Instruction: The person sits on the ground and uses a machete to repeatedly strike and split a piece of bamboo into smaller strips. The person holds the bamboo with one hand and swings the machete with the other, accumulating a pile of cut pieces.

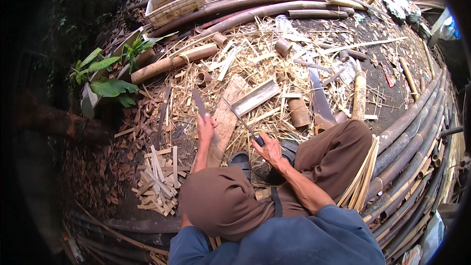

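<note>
My left hand (206, 126) grips a flat, dark greyish-brown strip (198, 102) upright; whether it is bamboo or metal I cannot tell. My right hand (270, 150) is closed round the black handle of a long, thin metal tool (237, 114), which looks like a narrow knife seen edge-on. Its tip points up and left over a worn wooden board (226, 113) lying between my hands. Just beyond the tip, a split bamboo trough (256, 97) rests on the board and shavings. Short split strips (158, 180) lie piled left of my feet.
Pale shavings (245, 54) cover the ground ahead, with bamboo pieces (174, 63) among them. A saw-like blade (320, 100) lies beyond my right knee. Long bamboo poles (412, 142) line the right side; a cream crate (175, 4) sits at the back. Thin strips (360, 179) stand beside my right leg.
</note>
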Tool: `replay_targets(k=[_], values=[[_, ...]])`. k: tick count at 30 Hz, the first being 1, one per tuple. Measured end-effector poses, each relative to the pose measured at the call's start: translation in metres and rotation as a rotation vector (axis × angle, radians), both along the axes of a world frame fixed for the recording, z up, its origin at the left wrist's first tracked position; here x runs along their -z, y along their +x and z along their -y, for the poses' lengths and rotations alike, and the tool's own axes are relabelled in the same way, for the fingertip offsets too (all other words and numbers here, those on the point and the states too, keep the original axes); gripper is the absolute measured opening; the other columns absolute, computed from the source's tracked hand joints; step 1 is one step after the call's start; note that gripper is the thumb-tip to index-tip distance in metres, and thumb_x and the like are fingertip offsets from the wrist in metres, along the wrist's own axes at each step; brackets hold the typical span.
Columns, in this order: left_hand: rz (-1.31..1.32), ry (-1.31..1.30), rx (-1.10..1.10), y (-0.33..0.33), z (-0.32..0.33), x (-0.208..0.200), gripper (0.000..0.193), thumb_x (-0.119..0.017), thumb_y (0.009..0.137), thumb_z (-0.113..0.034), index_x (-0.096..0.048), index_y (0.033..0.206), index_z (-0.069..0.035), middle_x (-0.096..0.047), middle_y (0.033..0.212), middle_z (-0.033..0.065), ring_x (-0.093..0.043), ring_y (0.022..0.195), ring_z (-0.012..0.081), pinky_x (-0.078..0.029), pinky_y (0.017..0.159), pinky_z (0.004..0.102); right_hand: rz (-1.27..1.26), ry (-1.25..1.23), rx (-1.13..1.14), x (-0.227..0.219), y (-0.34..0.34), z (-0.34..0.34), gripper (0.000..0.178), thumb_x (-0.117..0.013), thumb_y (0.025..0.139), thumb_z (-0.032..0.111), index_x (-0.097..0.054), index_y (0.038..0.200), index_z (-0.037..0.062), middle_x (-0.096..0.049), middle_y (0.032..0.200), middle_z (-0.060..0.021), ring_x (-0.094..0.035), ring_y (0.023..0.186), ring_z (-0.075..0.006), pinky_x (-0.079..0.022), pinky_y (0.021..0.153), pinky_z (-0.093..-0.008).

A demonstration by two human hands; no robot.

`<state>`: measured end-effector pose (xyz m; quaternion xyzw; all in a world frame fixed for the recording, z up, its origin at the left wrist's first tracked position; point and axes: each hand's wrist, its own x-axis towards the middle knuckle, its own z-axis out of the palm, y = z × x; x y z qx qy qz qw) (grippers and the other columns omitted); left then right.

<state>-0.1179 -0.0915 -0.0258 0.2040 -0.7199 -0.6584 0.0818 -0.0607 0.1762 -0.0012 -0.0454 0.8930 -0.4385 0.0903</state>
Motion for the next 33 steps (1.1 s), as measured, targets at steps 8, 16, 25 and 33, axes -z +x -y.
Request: replay_targets(k=[8, 16, 25, 33], values=[[0.154, 0.688, 0.17, 0.113, 0.003, -0.075, 0.023, -0.053, 0.095, -0.008, -0.042, 0.116, -0.007, -0.048, 0.075, 0.0015, -0.046, 0.054, 0.0089, -0.048, 0.053, 0.0292, -0.226, 0.173, -0.282, -0.037, -0.051, 0.024, 0.05, -0.071, 0.077, 0.026, -0.055, 0.125, 0.0238, -0.071, 0.086, -0.0114, -0.069, 0.078, -0.0338, -0.053, 0.066, -0.0455], [0.388, -0.042, 0.087, 0.138, -0.023, -0.114, 0.032, -0.059, 0.092, -0.028, -0.056, 0.108, -0.001, -0.058, 0.078, 0.0085, -0.054, 0.062, 0.0095, -0.042, 0.051, 0.031, -0.387, 0.254, -0.69, -0.06, -0.031, 0.069, 0.023, -0.066, 0.083, 0.037, -0.061, 0.093, 0.0175, -0.058, 0.055, -0.0047, -0.054, 0.045, -0.0188, -0.041, 0.042, -0.0357], [0.07, -0.166, 0.048, 0.185, -0.025, -0.124, 0.044, -0.052, 0.098, -0.025, -0.047, 0.138, -0.008, -0.055, 0.072, 0.0044, -0.05, 0.06, 0.0108, -0.046, 0.059, 0.0271, -0.292, 0.347, -0.243, -0.029, -0.131, 0.035, 0.037, -0.069, 0.08, 0.033, -0.067, 0.107, 0.0086, -0.07, 0.079, -0.0162, -0.07, 0.069, -0.0313, -0.056, 0.059, -0.0423], [0.052, 0.548, -0.023, 0.147, -0.027, -0.153, 0.038, -0.039, 0.105, -0.024, -0.035, 0.14, -0.011, -0.051, 0.075, 0.0046, -0.047, 0.053, 0.0094, -0.044, 0.047, 0.0255, -0.359, 0.127, -0.682, -0.091, -0.028, 0.068, 0.019, -0.071, 0.079, 0.028, -0.062, 0.089, 0.0147, -0.064, 0.06, -0.0093, -0.064, 0.052, -0.0262, -0.051, 0.05, -0.0406]])
